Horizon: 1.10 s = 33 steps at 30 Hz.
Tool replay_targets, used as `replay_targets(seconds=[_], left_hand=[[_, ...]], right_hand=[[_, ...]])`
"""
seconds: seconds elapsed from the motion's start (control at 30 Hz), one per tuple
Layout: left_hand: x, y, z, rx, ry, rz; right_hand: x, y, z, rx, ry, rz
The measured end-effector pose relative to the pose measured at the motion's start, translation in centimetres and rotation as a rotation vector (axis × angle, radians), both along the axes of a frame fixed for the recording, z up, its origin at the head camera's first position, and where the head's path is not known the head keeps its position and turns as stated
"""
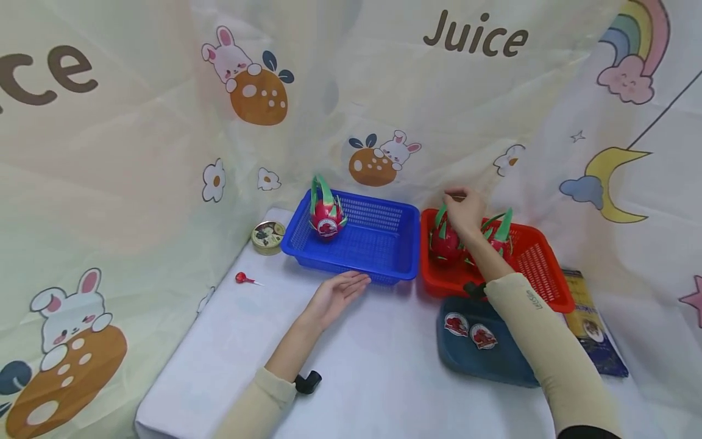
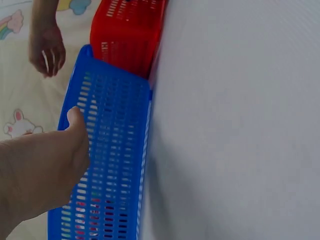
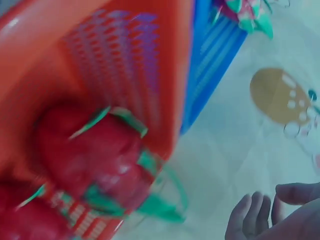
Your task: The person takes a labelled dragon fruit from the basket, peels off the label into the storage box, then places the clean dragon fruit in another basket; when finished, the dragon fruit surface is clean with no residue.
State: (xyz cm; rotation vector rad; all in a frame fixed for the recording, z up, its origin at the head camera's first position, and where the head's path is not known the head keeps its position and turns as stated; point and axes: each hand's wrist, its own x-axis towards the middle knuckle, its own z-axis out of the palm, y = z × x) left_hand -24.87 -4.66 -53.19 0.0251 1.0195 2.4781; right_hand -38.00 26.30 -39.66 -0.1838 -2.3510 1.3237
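Observation:
My right hand (image 1: 466, 213) hovers over the back of the red basket (image 1: 540, 259), fingers loosely bent and holding nothing. Beneath it lie two red dragon fruits with green leaf tips, one on the left (image 1: 445, 242) and one on the right (image 1: 501, 239). In the right wrist view a dragon fruit (image 3: 95, 155) sits in the basket, apart from the fingers (image 3: 255, 215). My left hand (image 1: 336, 299) is at the front rim of the blue basket (image 1: 384, 244), fingers extended. One dragon fruit (image 1: 327, 213) with a round sticker stands in the blue basket's back left.
A dark teal tray (image 1: 482, 366) bearing two round stickers (image 1: 483, 336) lies before the red basket, partly under my right forearm. To its right is a blue and yellow packet (image 1: 595, 332). Left of the blue basket are a round tin (image 1: 268, 236) and a small red-headed stick (image 1: 242, 278).

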Motion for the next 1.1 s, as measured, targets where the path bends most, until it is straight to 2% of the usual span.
replay_targets(seconds=[0.13,0.33,0.5,0.67,0.87,0.93,1.1], left_hand=[[0.0,-1.1,-0.2,0.011,-0.007,0.012],[0.1,-2.0,-0.3,0.030,-0.014,0.039],[-0.1,-2.5,-0.4,0.081,-0.001,0.045],[-0.3,-3.1,-0.5,0.146,-0.013,0.087],[-0.3,-3.3,-0.5,0.213,-0.037,0.114],[-0.3,-3.4,-0.6,0.216,-0.033,0.119],[-0.2,-3.6,-0.9,0.212,-0.014,0.117]], right_hand=[[-1.2,-3.2,-0.2,-0.021,-0.012,0.102],[-2.8,-7.0,-0.3,-0.094,-0.112,0.261],[-3.7,-9.6,-0.2,-0.084,-0.179,0.401],[-4.2,-12.5,-0.2,-0.120,-0.234,0.453],[-5.5,-16.2,-0.7,-0.248,-0.301,0.519],[-6.1,-17.6,-0.9,-0.282,-0.317,0.534],[-7.2,-20.3,-1.8,-0.287,-0.321,0.554]])
